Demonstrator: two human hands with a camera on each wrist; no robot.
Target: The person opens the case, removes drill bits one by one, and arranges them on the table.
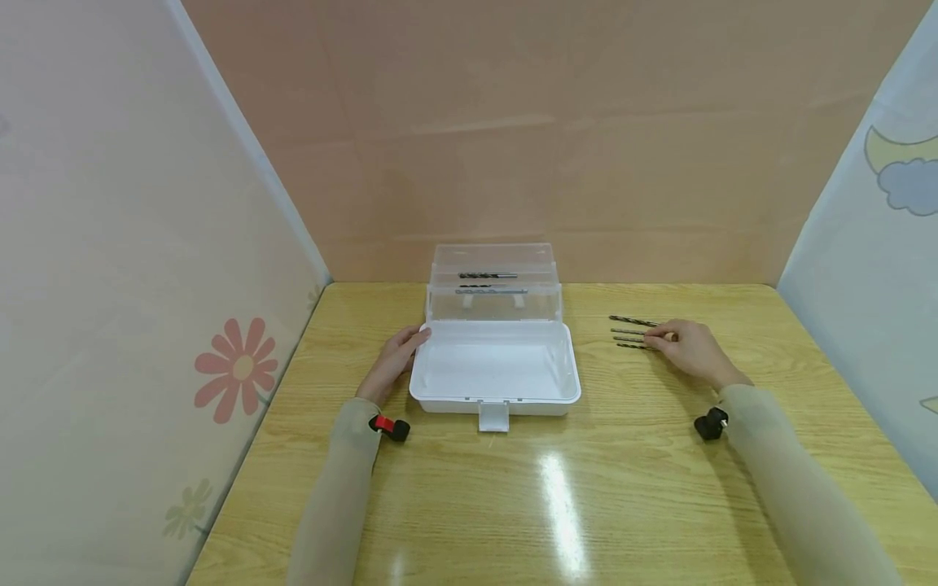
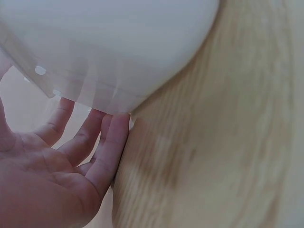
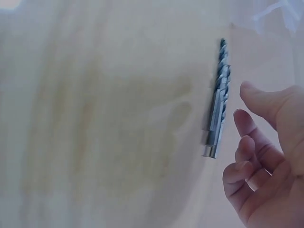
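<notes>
A white plastic toolbox (image 1: 494, 407) stands with its clear lid up and its latch tab hanging at the front. My left hand (image 1: 396, 358) grips its left side, thumb over the rim. In the left wrist view the fingers (image 2: 111, 147) press against the outer wall. Several metal drill bits (image 1: 632, 321) lie side by side on the table right of the box. My right hand (image 1: 687, 350) hovers at their right ends. In the right wrist view the thumb and loosely bent fingers (image 3: 243, 122) stand beside the bits (image 3: 217, 109), holding nothing between them.
Clear trays (image 1: 494, 306) at the back of the box hold more drill bits (image 1: 488, 275). The wooden table (image 1: 469, 496) meets a tan backdrop (image 1: 513, 163) behind, with pale patterned panels at the left and right.
</notes>
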